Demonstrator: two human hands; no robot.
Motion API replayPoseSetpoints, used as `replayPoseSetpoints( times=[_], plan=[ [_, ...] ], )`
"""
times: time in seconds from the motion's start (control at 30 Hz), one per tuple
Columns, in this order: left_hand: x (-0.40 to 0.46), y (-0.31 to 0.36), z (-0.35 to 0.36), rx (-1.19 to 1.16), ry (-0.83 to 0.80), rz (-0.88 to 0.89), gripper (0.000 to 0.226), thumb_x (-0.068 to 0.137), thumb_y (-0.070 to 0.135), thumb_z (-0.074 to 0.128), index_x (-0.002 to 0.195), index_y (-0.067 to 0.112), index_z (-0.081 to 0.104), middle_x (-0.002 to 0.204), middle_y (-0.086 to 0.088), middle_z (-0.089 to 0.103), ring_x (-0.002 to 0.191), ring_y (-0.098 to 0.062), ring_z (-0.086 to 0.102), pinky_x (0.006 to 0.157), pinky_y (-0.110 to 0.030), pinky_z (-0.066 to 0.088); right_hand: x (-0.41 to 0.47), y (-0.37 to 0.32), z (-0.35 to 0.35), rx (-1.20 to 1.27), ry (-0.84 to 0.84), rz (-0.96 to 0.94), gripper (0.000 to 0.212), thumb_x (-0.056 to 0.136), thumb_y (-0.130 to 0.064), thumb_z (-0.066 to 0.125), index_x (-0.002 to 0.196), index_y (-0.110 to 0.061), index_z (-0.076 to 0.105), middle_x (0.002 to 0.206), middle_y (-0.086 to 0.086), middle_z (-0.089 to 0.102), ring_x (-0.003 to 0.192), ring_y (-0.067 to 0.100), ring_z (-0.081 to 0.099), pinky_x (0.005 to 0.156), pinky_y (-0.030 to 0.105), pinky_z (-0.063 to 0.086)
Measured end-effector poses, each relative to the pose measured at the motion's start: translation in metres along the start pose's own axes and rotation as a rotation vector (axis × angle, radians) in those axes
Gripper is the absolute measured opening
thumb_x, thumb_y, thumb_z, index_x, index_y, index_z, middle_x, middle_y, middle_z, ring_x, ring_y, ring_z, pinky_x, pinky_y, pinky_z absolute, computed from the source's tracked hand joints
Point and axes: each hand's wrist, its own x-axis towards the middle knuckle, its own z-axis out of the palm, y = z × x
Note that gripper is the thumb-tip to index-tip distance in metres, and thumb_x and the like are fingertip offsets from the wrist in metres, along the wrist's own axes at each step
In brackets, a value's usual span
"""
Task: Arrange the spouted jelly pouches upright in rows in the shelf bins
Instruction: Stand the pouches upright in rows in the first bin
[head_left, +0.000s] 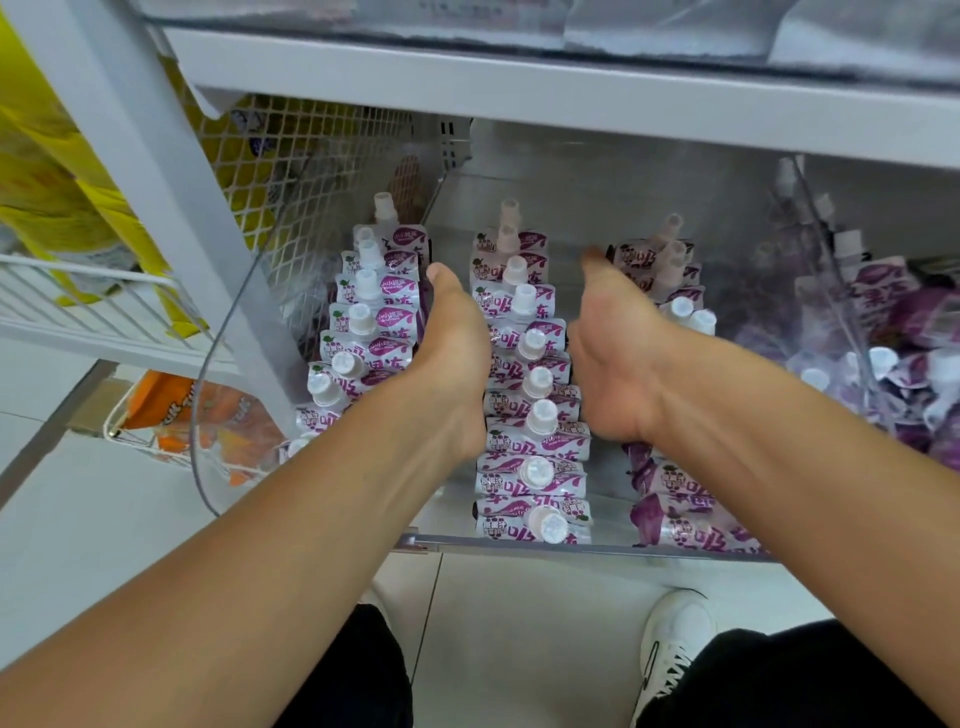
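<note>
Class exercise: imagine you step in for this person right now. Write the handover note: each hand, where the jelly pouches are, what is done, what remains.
Left hand: open, holding nothing, pressed flat between the left row and the middle row.
Right hand: open, holding nothing, on the other side of the middle row.
Done: left and middle rows stand upright, caps up, in the clear bin.
Left: the right row is uneven, with its front pouches lying flat. The loose pile in the next bin to the right is unsorted. Square up the middle row, then stand those up in rows.
</note>
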Motion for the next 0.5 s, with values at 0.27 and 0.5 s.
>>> replayPoseSetpoints(
  times=[0.27, 0.5],
  plan=[
    [-0.019, 0.002, 0.003, 0.060, -0.059, 0.088, 0.089, 0.081, 0.086, 0.014, 0.120, 0.025, 0.067, 0.110, -0.008, 0.073, 0.085, -0.025, 0.074, 0.063, -0.035, 0.058, -0.037, 0.000, 0.011, 0.010, -0.076, -0.030, 0.084, 0.085, -0.080, 0.022, 0.118, -0.017, 0.067, 0.115, 0.007, 0.071, 0.100, 0.019, 0.070, 0.078, 0.030, 0.052],
    [-0.026, -0.020, 0.004, 0.028, -0.109, 0.063, 0.087, 0.078, 0.089, 0.016, 0.126, 0.034, 0.063, 0.124, -0.007, 0.068, 0.108, -0.029, 0.067, 0.090, -0.050, 0.054, -0.053, 0.006, 0.015, 0.028, -0.156, 0.050, 0.081, 0.089, -0.074, 0.020, 0.131, -0.018, 0.060, 0.126, 0.009, 0.066, 0.110, 0.022, 0.064, 0.072, 0.031, 0.051]
  ],
)
